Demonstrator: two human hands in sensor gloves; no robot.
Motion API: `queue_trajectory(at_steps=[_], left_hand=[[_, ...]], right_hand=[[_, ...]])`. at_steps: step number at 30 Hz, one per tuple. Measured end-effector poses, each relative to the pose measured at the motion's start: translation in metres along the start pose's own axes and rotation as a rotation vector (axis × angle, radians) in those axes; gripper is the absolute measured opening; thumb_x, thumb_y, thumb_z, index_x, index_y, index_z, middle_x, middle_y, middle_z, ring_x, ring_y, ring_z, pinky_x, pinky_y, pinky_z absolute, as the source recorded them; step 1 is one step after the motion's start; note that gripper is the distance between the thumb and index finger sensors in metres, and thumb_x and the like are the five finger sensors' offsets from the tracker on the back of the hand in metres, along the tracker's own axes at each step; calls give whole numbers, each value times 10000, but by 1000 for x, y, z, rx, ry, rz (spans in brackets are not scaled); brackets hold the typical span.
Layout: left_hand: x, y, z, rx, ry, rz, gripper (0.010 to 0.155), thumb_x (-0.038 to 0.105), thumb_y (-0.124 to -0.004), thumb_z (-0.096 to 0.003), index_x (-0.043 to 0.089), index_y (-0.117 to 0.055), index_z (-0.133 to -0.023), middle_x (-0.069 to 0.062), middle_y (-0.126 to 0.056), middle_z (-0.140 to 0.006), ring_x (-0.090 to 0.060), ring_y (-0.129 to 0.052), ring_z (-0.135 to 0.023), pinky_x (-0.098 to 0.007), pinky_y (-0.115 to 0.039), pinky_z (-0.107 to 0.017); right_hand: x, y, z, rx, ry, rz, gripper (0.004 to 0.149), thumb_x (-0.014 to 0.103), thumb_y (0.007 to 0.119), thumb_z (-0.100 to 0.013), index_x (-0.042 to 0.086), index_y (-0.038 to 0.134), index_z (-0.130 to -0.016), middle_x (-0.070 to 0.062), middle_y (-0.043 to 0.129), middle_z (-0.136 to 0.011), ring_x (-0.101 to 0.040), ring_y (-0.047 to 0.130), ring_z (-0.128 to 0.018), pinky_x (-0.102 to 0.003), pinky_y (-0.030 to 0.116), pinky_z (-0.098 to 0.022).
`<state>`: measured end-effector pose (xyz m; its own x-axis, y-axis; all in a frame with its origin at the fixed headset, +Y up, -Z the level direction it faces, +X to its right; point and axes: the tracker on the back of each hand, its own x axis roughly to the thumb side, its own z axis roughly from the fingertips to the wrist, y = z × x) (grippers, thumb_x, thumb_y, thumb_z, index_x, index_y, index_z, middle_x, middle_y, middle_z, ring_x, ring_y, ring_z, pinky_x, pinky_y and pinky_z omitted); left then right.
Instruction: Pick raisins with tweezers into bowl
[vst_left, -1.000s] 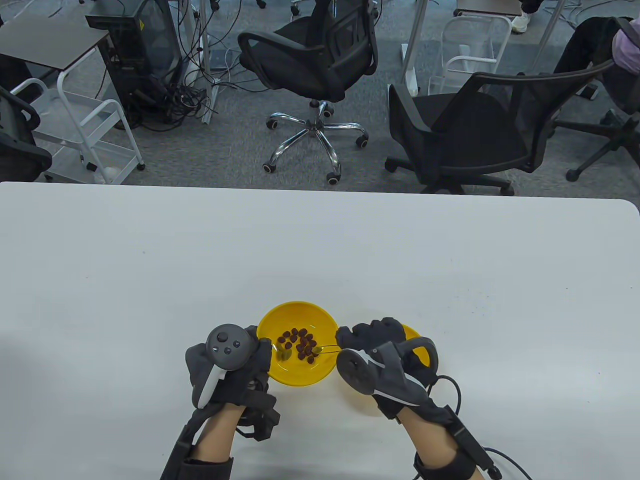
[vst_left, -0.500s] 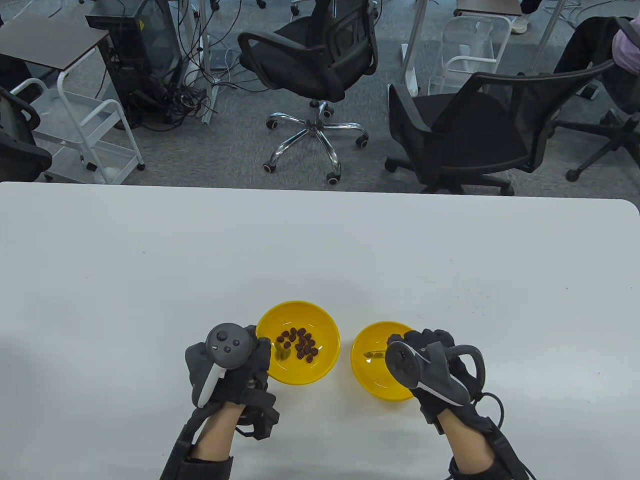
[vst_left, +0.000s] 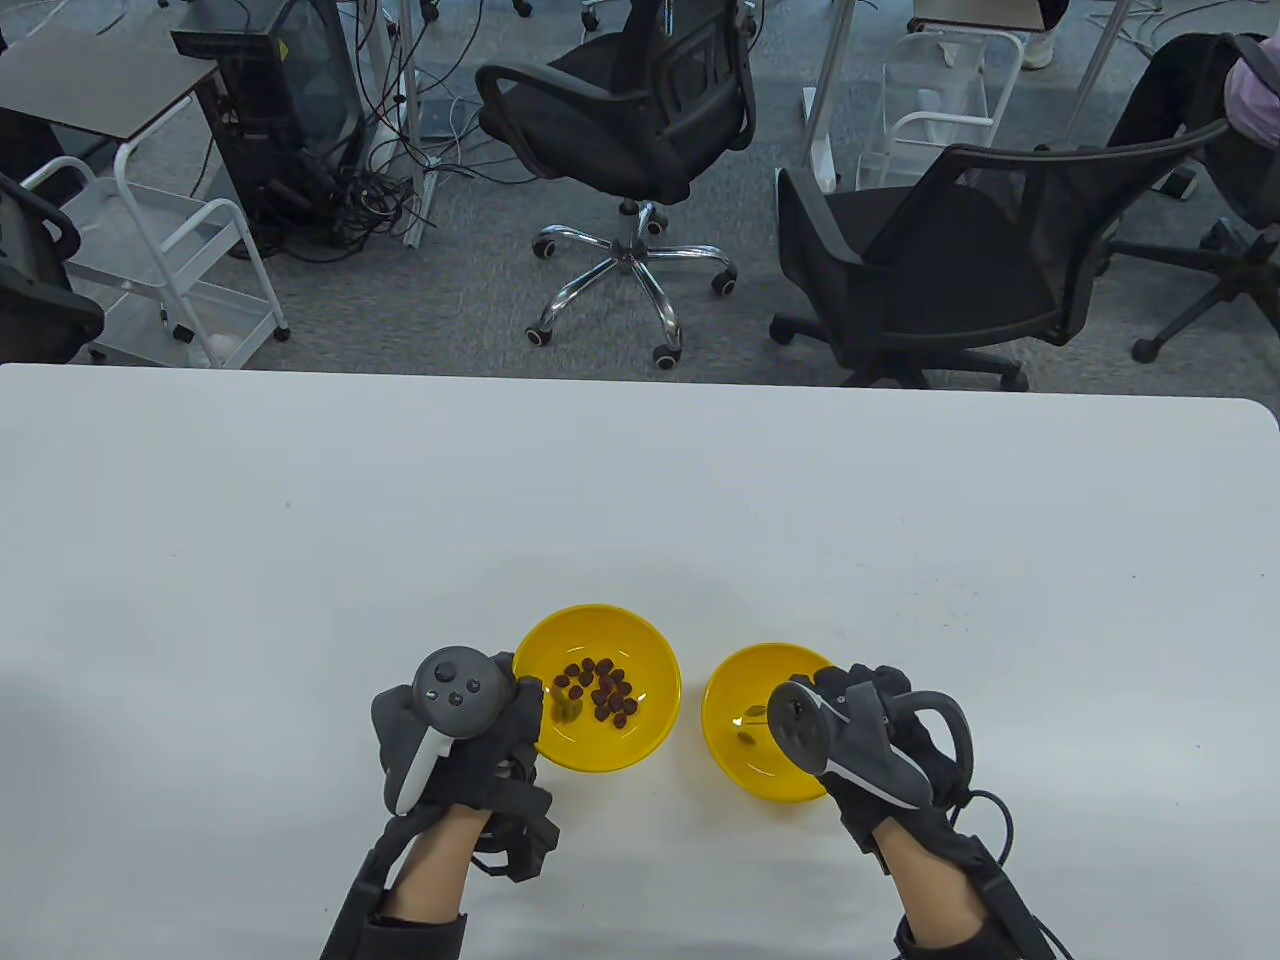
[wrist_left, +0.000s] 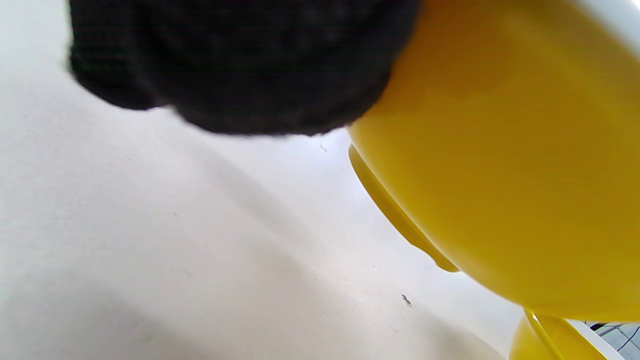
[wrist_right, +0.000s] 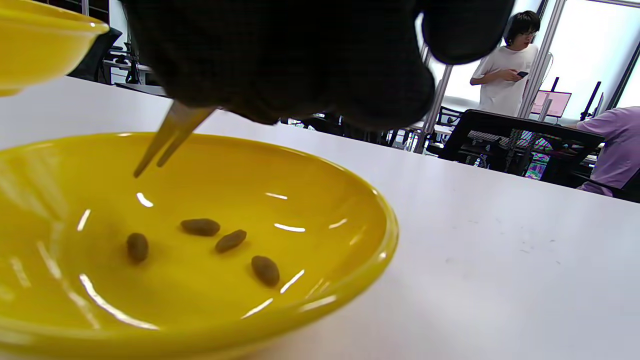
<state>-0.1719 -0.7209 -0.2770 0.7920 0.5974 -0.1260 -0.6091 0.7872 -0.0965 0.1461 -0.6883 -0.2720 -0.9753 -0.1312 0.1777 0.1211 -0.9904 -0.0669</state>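
Raisin-filled bowl (vst_left: 655, 655) sits between both hands, beside smaller bowl (vst_left: 725, 745).

Lighting is bright and even from overhead; the white desk (vst_left: 640, 500) shows only soft, faint shadows under the hands. The table view is sharp, with the desk's far edge bowed at the corners. In the left wrist view the fingers (wrist_left: 240, 65) are blurred, out of focus. White glare streaks mark the yellow bowl (wrist_right: 350, 280); windows behind are overexposed.
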Motion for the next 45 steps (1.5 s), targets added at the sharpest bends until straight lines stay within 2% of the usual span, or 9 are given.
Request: queue_trajectory(at_steps=[5,10,18,25,45], left_hand=[[0,0,0,1,-3,2,520,314,-585,-557,-32,-605,-945,-34,-999,-412,-18,-999,-82,-352,-911,-304],[1,0,0,2,-6,3,520,314,-585,-557,-32,-606,-944,-33,-999,-411,-17,-999,-81,-351,-911,-303],[1,-1,1,0,-13,3,521,314,-585,-558,-33,-605,-945,-34,-999,-412,-18,-999,-82,-352,-911,-303],[2,-2,1,-2,-21,5,520,314,-586,-557,-33,-607,-944,-35,-999,-411,-18,-999,-80,-352,-911,-302],[2,-3,1,-9,-31,-3,520,314,-587,-557,-34,-610,-943,-38,-999,-410,-21,-998,-79,-353,-911,-303]], right_hand=[[4,-17,3,-106,-4,-38,480,351,840,-382,198,919,-829,-12,923,-651,-175,965,-498,-545,677,-616],[27,-38,1,-206,-74,-81,481,354,836,-383,202,916,-832,-8,923,-652,-170,967,-499,-543,684,-613],[85,-43,-7,-184,-220,-65,483,360,836,-379,216,912,-834,-3,922,-661,-168,969,-511,-542,679,-618],[114,-38,-16,-143,-267,-11,484,362,834,-381,218,909,-837,-3,920,-664,-165,969,-513,-541,679,-620],[124,-36,-23,-109,-274,11,479,359,831,-382,218,913,-833,1,922,-659,-166,968,-510,-541,677,-621]])
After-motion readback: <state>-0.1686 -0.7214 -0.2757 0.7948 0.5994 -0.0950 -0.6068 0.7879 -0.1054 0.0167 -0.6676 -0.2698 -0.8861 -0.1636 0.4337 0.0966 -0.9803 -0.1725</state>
